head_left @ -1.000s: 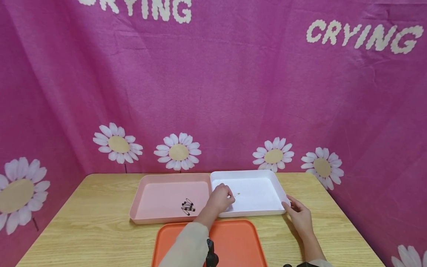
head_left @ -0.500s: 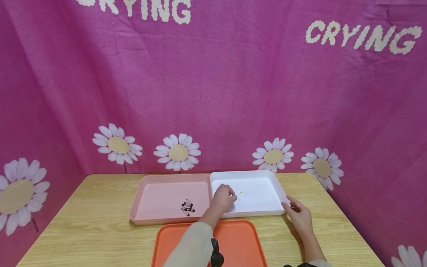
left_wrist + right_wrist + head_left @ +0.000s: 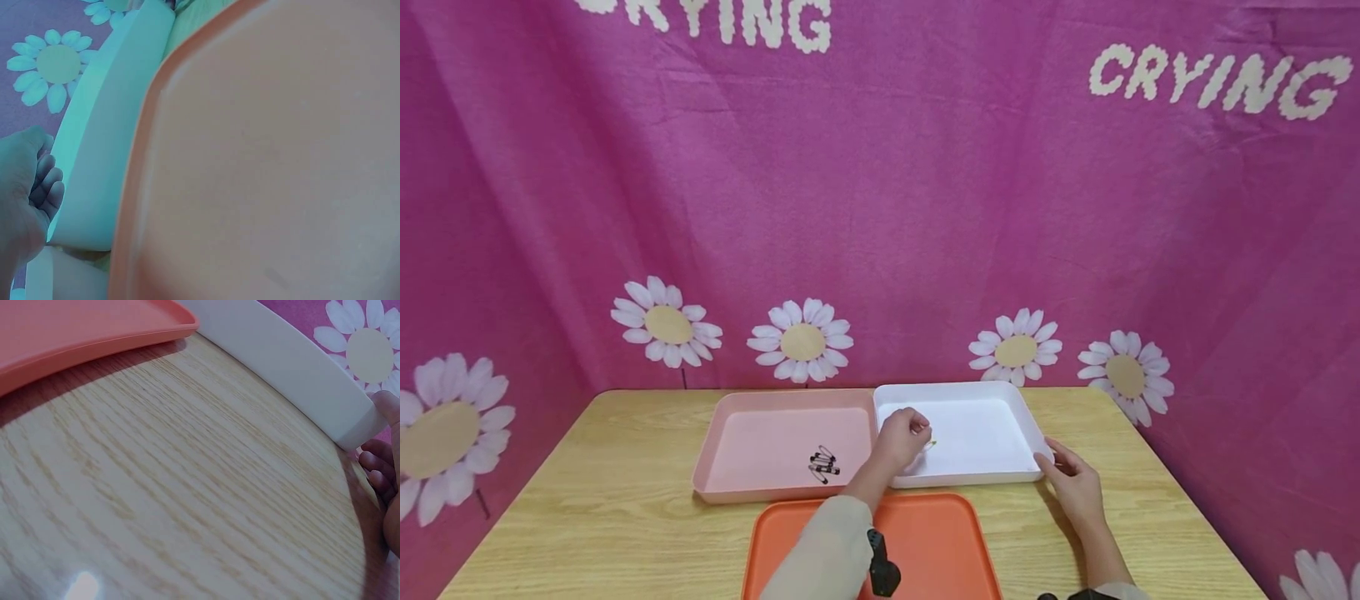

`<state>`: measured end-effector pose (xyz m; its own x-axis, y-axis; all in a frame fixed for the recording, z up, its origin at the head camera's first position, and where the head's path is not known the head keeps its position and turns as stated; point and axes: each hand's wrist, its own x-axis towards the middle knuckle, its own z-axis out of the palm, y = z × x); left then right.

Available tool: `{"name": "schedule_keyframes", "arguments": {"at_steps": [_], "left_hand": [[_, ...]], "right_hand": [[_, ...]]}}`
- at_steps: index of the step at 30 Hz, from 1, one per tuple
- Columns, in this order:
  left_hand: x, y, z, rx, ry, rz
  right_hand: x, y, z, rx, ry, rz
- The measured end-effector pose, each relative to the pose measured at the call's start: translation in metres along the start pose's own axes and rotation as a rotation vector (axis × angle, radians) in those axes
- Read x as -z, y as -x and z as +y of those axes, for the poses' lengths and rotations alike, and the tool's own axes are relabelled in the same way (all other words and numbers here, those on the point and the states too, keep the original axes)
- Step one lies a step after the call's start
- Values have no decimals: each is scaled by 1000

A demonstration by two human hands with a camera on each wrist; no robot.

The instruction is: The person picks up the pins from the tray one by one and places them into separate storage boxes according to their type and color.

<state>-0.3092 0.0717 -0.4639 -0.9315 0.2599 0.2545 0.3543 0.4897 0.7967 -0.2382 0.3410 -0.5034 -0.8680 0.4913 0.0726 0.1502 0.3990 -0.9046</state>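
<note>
A person's left hand (image 3: 904, 437), fingers curled, reaches into a white tray (image 3: 981, 442) beside a small yellow-tipped pin (image 3: 932, 444); whether the fingertips grip it cannot be told. The right hand (image 3: 1075, 493) holds the same tray by its near right corner, thumb at the rim and fingers curled against the outside.

The one pin visible in the white tray sits in its left half, just beside the left fingertips. Its long axis appears slanted, yellow end pointing away and to the right, though it is too small to read closely.

Three trays share the table (image 3: 587, 517), a pale wood-grained surface: the white one, a pink tray (image 3: 767, 425) alongside to its left, and an orange tray (image 3: 936, 546) nearer the person, partly covered by a beige sleeve (image 3: 827, 550). A cluster of dark pins (image 3: 823, 464), overlapping too closely to count, lies in the pink tray's near right part. Behind hangs a magenta curtain (image 3: 910, 192) with six daisies, one cut off at lower right, and the word "CRYING" twice, once clipped.
</note>
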Motion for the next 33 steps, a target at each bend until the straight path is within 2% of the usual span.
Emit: {"name": "schedule_keyframes", "arguments": {"at_steps": [6,14,17,21,29,33], "left_hand": [[14,1,5,21,69,-11],[34,7,5,101,168,-67],[40,10,2,107,151,-91],[50,13,-2,74,104,-105],[73,25,1,30,90,-124],[84,33,-1,37,73,-140]], "right_hand": [[0,0,-2,2,-1,-5],[0,0,-3,0,40,-4],[0,0,-3,-1,42,1],[1,1,-4,0,40,-3],[0,1,-1,17,9,13],[-2,1,0,22,7,13]]}}
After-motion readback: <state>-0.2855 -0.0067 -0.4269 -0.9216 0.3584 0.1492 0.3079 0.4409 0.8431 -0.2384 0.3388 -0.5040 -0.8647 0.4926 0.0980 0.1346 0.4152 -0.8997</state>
